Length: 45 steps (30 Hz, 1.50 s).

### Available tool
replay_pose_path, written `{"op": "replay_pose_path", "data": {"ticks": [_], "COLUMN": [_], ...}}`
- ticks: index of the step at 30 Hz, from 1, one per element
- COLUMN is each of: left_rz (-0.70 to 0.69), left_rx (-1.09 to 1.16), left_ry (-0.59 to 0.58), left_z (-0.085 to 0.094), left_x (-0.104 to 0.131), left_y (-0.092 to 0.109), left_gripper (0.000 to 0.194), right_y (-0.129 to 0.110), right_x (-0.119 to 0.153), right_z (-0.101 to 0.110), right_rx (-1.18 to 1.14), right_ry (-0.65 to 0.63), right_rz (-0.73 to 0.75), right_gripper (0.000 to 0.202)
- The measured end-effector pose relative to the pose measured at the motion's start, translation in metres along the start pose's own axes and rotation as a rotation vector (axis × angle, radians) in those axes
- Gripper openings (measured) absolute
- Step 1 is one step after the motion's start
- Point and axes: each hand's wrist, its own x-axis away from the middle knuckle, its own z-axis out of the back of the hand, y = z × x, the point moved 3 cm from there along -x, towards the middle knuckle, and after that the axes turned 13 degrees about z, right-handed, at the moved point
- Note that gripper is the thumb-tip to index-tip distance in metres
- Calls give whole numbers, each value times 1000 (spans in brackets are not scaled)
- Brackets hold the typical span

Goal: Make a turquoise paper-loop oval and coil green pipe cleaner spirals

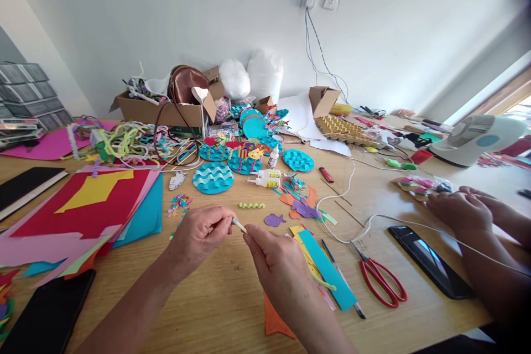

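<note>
My left hand and my right hand pinch a thin pale stick between them, low over the table. The stick shows light blue near the left fingertips and whitish toward the right; the fingers hide both its ends. Just beyond my hands lie a coiled yellow-green pipe cleaner and a purple paper fish. To the right of my right hand rest a blue paper strip and a pen. An orange paper piece is partly under my right forearm.
Red-handled scissors and a phone lie at right, near a co-worker's hands. A white cable crosses the table. Colored paper sheets are stacked at left. Blue discs, glue bottles and a cardboard box stand behind.
</note>
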Motion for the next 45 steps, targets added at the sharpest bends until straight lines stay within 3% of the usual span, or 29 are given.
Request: {"op": "replay_pose_path", "data": {"ticks": [6,13,23,28,33,35,39,45], "left_rz": [111,-41,-115,-64,56,67,46,69], "left_rx": [234,-12,-93,-47,188,185,91,129], "left_ry": [-157,10,43,30,-121,-124,-43,-57], "left_z": [-5,-1,-1,-2,-6,-6,-3,-7], "left_x": [3,3,2,3,3,3,3,2], "left_y": [-5,4,5,1,-3,-2,1,-5], "left_gripper": [25,12,21,21,21,18,16,21], "right_y": [1,-1,-1,0,5,5,4,0], "right_x": [-2,-2,0,-4,-6,-5,-5,-6], "right_z": [2,2,-4,-2,-1,-1,-2,-5], "right_rx": [-147,-157,-105,-231,-449,-477,-464,-303], "right_ry": [-41,-76,-47,-39,-94,-106,-80,-21], "right_rz": [-35,-65,-40,-48,-77,-100,-107,-66], "right_gripper": [30,34,28,32,32,28,22,27]}}
